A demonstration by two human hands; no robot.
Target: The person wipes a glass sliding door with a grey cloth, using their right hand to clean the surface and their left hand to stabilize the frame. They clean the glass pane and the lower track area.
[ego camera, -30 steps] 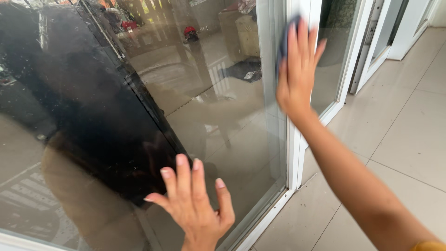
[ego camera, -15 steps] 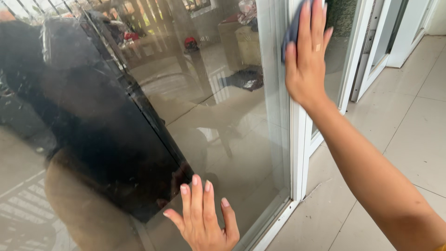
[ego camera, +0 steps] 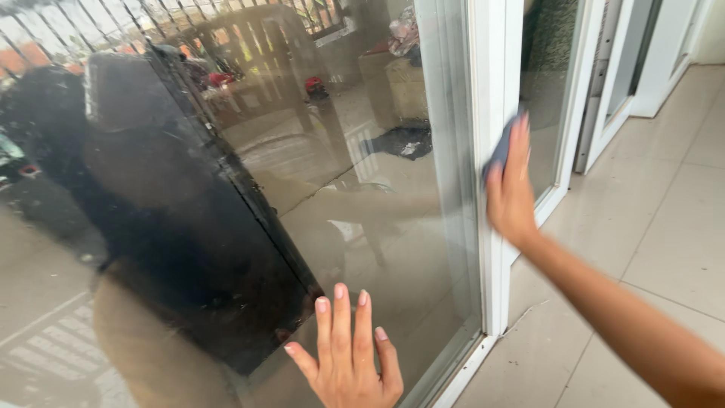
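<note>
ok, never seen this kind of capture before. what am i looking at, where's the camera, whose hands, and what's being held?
There is no machine here: a person wears one camera on the head, looking down at their own two bare hands. The left hand lies flat with spread fingers against a large glass door panel, which mirrors a dark shape and outdoor furniture. The right hand presses a small blue cloth against the white door frame beside the glass; only the cloth's edge peeks out past the fingers. To the right is a pale tiled floor, with more white frames further back.
</note>
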